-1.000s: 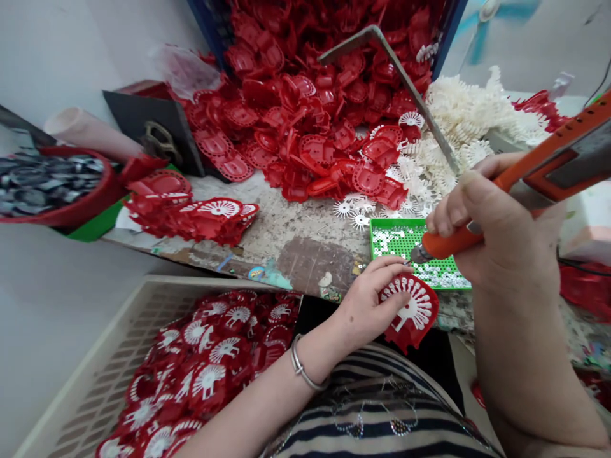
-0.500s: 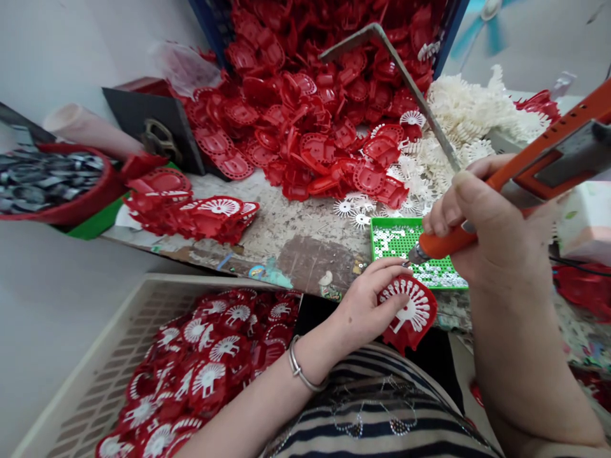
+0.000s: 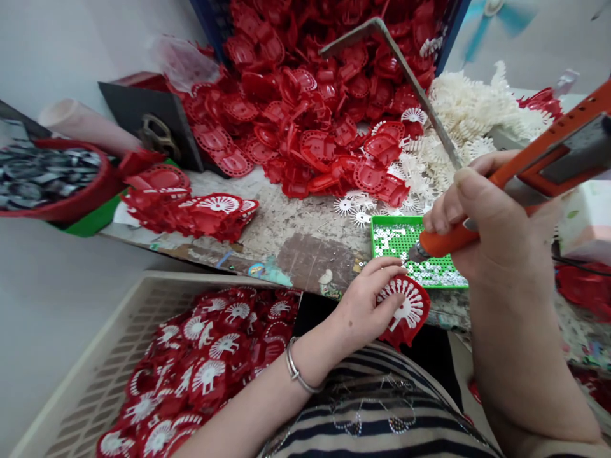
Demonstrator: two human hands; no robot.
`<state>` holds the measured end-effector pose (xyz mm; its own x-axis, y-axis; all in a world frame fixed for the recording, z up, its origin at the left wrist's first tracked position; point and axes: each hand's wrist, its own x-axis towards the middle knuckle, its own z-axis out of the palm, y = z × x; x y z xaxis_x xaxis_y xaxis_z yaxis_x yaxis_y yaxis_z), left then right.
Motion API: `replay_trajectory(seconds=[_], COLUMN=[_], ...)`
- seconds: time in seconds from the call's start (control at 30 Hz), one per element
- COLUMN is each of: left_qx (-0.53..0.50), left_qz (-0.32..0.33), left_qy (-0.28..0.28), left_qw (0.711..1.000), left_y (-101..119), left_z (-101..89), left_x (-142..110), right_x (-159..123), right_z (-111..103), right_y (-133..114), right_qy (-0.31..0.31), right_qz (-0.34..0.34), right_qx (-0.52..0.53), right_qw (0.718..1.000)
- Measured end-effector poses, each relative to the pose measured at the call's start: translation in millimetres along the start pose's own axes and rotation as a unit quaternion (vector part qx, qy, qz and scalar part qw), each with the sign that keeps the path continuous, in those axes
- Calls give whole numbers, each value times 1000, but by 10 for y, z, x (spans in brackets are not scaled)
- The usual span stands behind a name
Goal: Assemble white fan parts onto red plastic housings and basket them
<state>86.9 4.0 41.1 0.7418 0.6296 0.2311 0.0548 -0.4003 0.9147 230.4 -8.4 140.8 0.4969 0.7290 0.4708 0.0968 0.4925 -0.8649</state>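
Note:
My left hand (image 3: 370, 302) is closed on a red plastic part (image 3: 414, 327) with a white fan-shaped insert (image 3: 409, 306) on its face, thumb on top and fingers at its far edge. In my right hand (image 3: 496, 222) is an orange electric screwdriver (image 3: 548, 159), its tip pointing down and left, close to my left fingertips. Whether the tip touches anything is too small to tell. Just beyond the red part, a green perforated tray (image 3: 373, 238) holds many tiny white rings (image 3: 442, 275).
A bent metal bar (image 3: 415, 86) rises above the bench. Loose red parts (image 3: 319, 149) heap at the back beside white inserts (image 3: 470, 108). Assembled red parts (image 3: 224, 346) fill a pale crate (image 3: 90, 381) at lower left. A red bowl (image 3: 95, 172) holds dark metallic pieces.
My left hand and the red part have shifted slightly left, a little away from the screwdriver's tip. The right hand holds nearly the same place.

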Motion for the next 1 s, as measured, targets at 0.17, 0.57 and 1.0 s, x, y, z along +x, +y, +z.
replay_trajectory(seconds=[0.17,0.57,1.0], left_qx=[-1,-52,-74], left_qz=[-44,-189,-217], left_qy=[50,173,167], left_qw=[998,965,959], left_y=[-59,-164,-152], left_z=[-14,102,108], left_x=[-37,-47,-1], right_x=[-21,-218,-256], right_z=[-8,28,90], right_y=[-51,131,272], right_qy=[11,-29,-16], right_qz=[16,90,93], right_qx=[25,71,1], right_qw=[1000,993,996])
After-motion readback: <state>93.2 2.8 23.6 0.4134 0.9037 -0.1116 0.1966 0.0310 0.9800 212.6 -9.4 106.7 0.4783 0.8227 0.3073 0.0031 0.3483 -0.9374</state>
